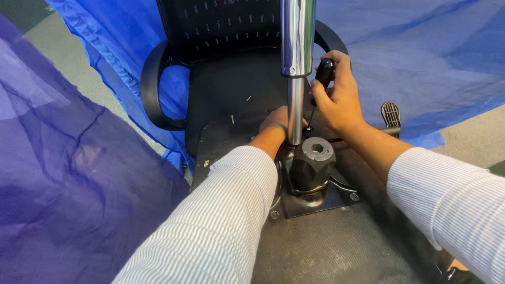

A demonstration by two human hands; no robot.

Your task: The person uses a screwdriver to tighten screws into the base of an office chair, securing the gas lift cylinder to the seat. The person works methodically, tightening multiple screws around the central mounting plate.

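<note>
While left hand [276,122] steadies, right hand [339,97] grips screwdriver [322,79].

One head-worn camera looks steeply down, close over an upturned office chair [226,89] and its chrome post [296,47].

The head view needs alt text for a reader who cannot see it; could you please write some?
A right hand holds a black-handled screwdriver upright against the underside of an overturned black office chair. The left hand rests behind the chrome post; blue sheets surround the chair.
</note>
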